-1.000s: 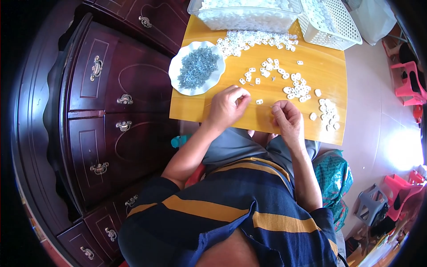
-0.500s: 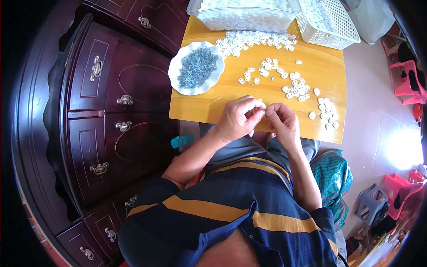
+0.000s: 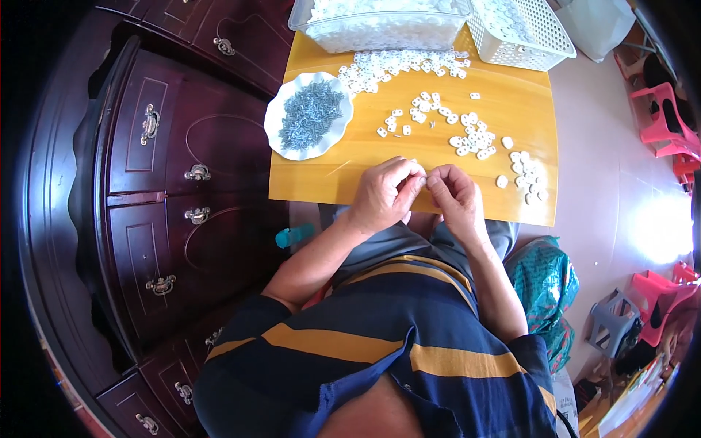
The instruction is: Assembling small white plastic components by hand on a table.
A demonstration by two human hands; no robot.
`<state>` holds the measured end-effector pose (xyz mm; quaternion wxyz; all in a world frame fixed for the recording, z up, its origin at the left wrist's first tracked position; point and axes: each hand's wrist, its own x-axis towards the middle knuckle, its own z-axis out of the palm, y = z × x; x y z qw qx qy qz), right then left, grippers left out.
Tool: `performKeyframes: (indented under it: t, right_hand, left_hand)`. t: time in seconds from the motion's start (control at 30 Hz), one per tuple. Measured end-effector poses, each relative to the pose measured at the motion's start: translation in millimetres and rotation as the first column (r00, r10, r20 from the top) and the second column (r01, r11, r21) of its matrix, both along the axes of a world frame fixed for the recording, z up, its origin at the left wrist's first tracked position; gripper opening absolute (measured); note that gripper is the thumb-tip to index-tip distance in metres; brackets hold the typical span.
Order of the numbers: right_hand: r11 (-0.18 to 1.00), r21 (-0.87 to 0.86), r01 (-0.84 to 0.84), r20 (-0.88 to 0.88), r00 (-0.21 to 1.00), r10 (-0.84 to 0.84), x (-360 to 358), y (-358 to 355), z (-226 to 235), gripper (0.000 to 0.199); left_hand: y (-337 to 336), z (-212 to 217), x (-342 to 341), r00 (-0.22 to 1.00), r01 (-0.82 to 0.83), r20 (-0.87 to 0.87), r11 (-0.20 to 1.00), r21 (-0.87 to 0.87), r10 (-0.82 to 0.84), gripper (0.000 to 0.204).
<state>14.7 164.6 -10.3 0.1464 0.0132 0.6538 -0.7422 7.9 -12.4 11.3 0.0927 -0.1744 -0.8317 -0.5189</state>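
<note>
Above the near edge of the wooden table [image 3: 350,146], my left hand [image 3: 383,191] and my right hand [image 3: 456,196] meet fingertip to fingertip. Both are closed in a pinch; whatever lies between the fingers is too small to make out. Beyond them, small white plastic pieces with holes [image 3: 475,139] lie in a loose cluster. More rounded white pieces [image 3: 527,174] are grouped to the right of my right hand. Over to the left, a scalloped white plate [image 3: 274,124] holds a heap of small grey-blue metal nails or pins [image 3: 312,115].
At the table's far side stand a clear plastic bin [image 3: 380,33] full of white pieces and a white perforated basket [image 3: 522,55]. A dark wooden cabinet [image 3: 139,212] lines the left. A green bag [image 3: 544,285] sits right of my legs; stools [image 3: 613,321] stand farther right.
The whole view has shifted slightly, so the table sits a bit farther left. My hands stay together in a pinch, with the right fingers slightly re-angled.
</note>
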Motion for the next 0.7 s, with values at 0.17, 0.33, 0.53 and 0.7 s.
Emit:
performKeyframes:
  t: [0.17,0.33,0.53,0.7]
  right_hand:
    - [0.894,0.435,0.107,-0.396,0.914,0.084,-2,1,15,0.008]
    - [0.823,0.542,0.172,-0.539,0.822,0.183,-5,0,17,0.006]
    - [0.784,0.604,0.141,-0.517,0.819,0.251,-9,4,15,0.007]
    - [0.856,0.497,0.141,-0.501,0.852,0.150,-8,0,11,0.007]
  left_hand:
    - [1,-1,1,0.995,-0.020,0.103,0.999,0.025,0.017,0.005]
    - [-1,-5,1,0.986,-0.008,0.164,1.000,0.021,0.004,0.006]
    - [-2,6,0,0.995,-0.013,-0.102,0.960,-0.279,-0.016,0.006]
    - [1,5,-2,0.997,-0.046,-0.071,0.968,-0.246,0.030,0.007]
